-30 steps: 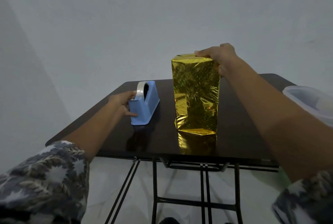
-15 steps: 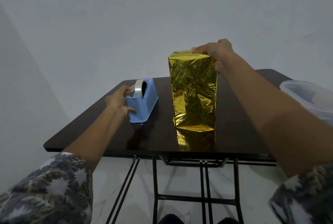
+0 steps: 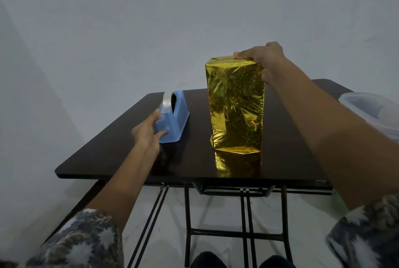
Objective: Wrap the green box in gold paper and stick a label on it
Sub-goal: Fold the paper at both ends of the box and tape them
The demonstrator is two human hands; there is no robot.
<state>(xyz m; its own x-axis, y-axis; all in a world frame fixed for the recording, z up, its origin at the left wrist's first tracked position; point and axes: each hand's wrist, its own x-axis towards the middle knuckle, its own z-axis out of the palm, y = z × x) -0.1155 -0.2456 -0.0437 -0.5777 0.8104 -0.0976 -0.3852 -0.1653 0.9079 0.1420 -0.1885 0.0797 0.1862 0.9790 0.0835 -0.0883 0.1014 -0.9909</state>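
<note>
Right, nearest are the person's patterned sleeves (image 3: 82, 239), with the black metal legs (image 3: 187, 213) of a dark folding table (image 3: 129, 159) showing between them. Over the table's near left part, the left hand (image 3: 148, 134) reaches to a blue tape dispenser (image 3: 174, 121): its fingers are almost straight, the thumb tip pressed on the dispenser's near end and a fingertip up by the loose end of the clear tape roll (image 3: 166, 100), with nothing closed in its grasp. Just right of the dispenser, the gold-wrapped box (image 3: 236, 108) stands upright near the table's middle, its foil mirrored in the glossy top. The right hand (image 3: 264, 58) grips its top right corner, fingers curled over the top, thumb down the side. Off to the right is a clear plastic container (image 3: 371, 108), partly cut off. A plain pale wall (image 3: 151, 19) lies beyond.
</note>
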